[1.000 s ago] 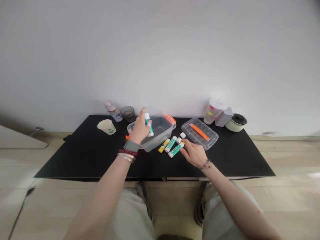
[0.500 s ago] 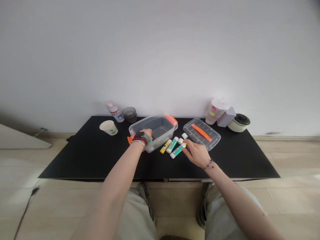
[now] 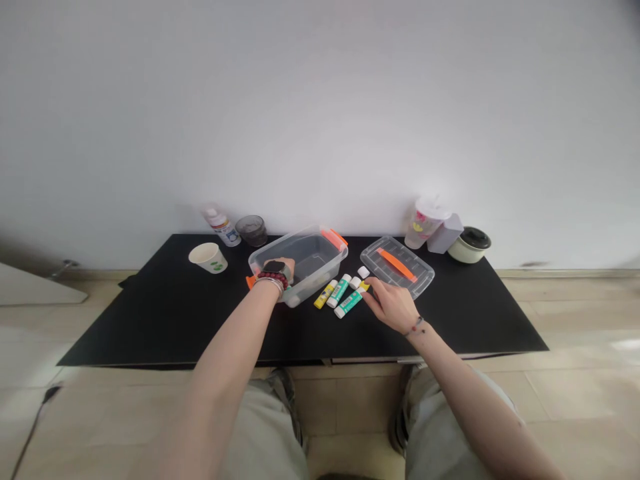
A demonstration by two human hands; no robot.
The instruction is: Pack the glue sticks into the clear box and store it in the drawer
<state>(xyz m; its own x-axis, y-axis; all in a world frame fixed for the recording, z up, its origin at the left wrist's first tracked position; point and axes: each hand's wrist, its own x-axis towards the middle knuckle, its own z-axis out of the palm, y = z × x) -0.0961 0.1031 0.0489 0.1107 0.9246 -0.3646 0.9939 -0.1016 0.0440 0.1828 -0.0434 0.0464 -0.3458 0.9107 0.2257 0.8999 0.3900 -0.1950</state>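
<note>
My left hand (image 3: 286, 265) reaches down inside a clear plastic box (image 3: 320, 283), its fingers hidden under the hand and behind the wall. A bit of green shows through the wall below the wrist. My right hand (image 3: 393, 303) has its thumb and fingers pinched at a yellow tube (image 3: 365, 285) that looks like a glue stick, mostly covered by the fingers. Left of it lie two green-and-white glue sticks (image 3: 349, 303) and another yellow glue stick (image 3: 325, 295). Two white caps (image 3: 363, 272) sit just behind them.
Right of the glue sticks lies the clear lid (image 3: 423, 283) with an orange handle. A paper cup (image 3: 209, 259), a spray bottle (image 3: 223, 227) and a dark glass (image 3: 253, 232) stand at left. A tumbler (image 3: 421, 225), a pale carton (image 3: 445, 235) and a lidded pot (image 3: 469, 247) stand at back right.
The whole view has shifted, so the table things appear slightly further left. My left hand has sunk a little lower in the box. My right hand stays at the yellow glue stick.
</note>
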